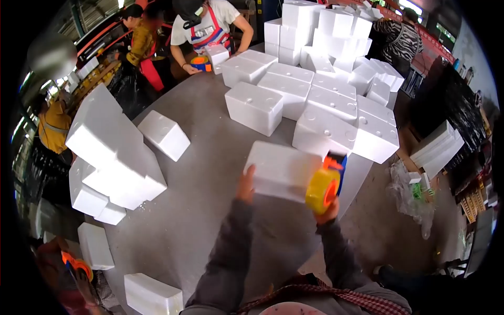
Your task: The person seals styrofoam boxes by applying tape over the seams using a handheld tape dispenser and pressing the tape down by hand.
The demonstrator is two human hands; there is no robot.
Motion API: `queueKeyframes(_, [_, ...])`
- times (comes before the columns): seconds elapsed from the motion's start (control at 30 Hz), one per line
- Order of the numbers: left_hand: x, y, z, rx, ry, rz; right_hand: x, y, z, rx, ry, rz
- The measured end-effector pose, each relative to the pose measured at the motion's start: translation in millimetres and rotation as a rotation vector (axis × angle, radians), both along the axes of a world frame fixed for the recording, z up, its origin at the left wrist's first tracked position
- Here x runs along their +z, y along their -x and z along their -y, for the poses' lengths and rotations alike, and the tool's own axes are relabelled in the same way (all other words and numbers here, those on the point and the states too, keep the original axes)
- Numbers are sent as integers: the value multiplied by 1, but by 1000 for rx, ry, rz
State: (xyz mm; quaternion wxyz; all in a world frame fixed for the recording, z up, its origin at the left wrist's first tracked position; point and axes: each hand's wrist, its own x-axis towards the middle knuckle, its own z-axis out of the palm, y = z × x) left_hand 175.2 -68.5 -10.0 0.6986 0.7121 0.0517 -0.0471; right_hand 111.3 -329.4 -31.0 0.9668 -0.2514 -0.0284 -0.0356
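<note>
In front of me is a white foam box [281, 170] with its long side toward me. My left hand [246, 185] grips its left end, fingers up along the edge. A tape dispenser [324, 185] with a yellow roll, orange hub and blue part is at the box's right end. My right hand [328, 211] is closed around it from below, fingers partly hidden and slightly blurred. Whether the tape is stuck to the box I cannot tell. Just beyond stands another foam box [324, 129], one of a closely packed group.
A grey table [205, 142] carries stacked foam boxes at left [113, 142] and a tall pile [299, 26] at the back right. Across it, a person [212, 31] handles a box and a tape dispenser [200, 64]. Another worker's tape dispenser [79, 266] shows at lower left.
</note>
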Motion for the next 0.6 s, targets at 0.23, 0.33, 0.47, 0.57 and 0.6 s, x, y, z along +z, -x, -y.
queueKeyframes(0.23, [31, 228, -59, 503, 281, -281, -1, 142, 17, 485, -45, -344])
queueKeyframes(0.33, [90, 239, -10, 696, -386, 33, 59, 132, 44, 313, 488, -348])
queueKeyframes(0.47, [150, 225, 58, 116, 511, -69, 124, 104, 47, 82, 1131, 375])
queueKeyframes(0.57, [165, 223, 72, 158, 747, -77, 140, 101, 43, 93, 1359, 761])
queueKeyframes(0.6, [167, 225, 71, 150, 804, -77, 147, 100, 35, 117, 1353, 787])
